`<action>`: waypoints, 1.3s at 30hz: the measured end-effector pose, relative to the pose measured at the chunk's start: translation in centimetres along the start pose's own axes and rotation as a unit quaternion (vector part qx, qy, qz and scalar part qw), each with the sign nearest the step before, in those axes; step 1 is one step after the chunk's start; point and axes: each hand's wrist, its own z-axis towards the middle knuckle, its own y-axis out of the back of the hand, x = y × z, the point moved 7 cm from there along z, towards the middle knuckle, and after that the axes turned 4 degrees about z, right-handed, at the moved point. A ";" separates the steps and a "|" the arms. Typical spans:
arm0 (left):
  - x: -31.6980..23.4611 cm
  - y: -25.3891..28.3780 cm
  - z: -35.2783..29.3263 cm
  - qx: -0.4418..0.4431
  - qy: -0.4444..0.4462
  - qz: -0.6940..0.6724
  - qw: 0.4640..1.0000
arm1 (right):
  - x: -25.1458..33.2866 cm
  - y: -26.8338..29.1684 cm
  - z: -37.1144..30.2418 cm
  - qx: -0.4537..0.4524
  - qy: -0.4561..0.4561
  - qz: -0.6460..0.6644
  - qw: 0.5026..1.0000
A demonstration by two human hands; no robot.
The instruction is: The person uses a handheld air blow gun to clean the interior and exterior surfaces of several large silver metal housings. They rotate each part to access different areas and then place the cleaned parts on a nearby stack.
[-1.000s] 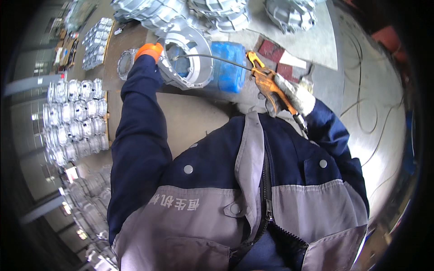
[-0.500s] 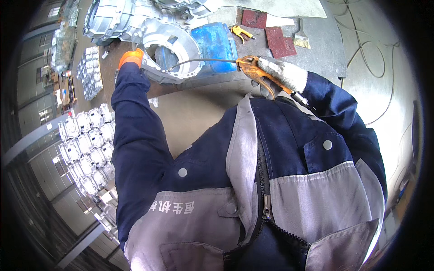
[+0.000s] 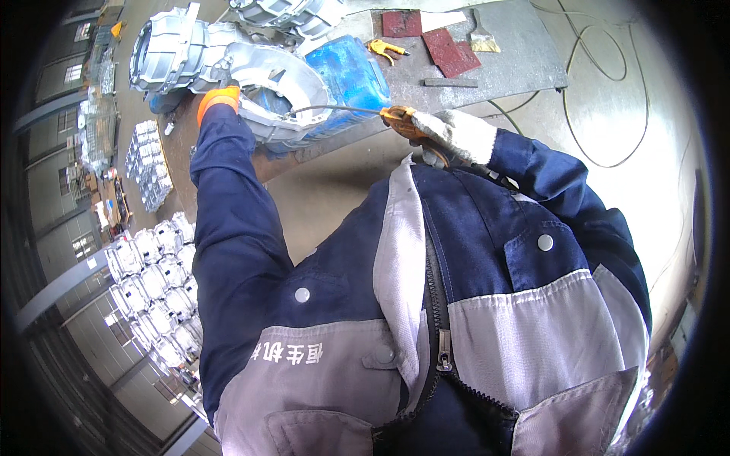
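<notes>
- In the head view, the wide-mouthed metal casting (image 3: 308,80) lies toward 11 o'clock on the counter (image 3: 532,45), its opening facing you, presumably so the inside can be reached.
- Your left hand (image 3: 219,100), in an orange glove, sits at the casting's 9 o'clock rim, probably to steady it; whether those fingers grip or merely press, you cannot tell.
- Your right hand (image 3: 456,133), in a white glove toward 1 o'clock, has its fingers wrapped round an orange air gun (image 3: 401,121). Its thin tube (image 3: 338,107) crosses the casting's rim at about 3 o'clock, a side approach that seems to keep your glove clear of the metal.
- The blue container (image 3: 361,72), at 12 o'clock, sits against or under the casting, perhaps as a prop; the contact is covered.
- A yellow air gun (image 3: 388,50), red pads (image 3: 450,55) and a brush (image 3: 483,36) lie toward 1 o'clock, seemingly within your right arm's reach.
- Your palm hides the orange gun's handle, and the trigger's position is unclear. The tube's tip blends into the grey, so touching or apart is uncertain.
- Another casting (image 3: 281,14) at 11 o'clock runs past the upper edge.
</notes>
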 end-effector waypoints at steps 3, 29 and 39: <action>-0.2 -0.2 0.7 -0.014 -0.038 0.016 0.999 | -1.5 -0.8 -0.5 -0.055 -0.062 0.101 0.991; 0.6 -1.5 3.7 -0.061 -0.091 0.027 0.994 | 1.6 -1.8 5.7 -0.152 0.053 0.215 0.963; 1.0 -1.5 3.1 -0.045 -0.102 0.002 0.994 | -5.4 -4.4 -3.0 -0.109 -0.168 0.391 0.898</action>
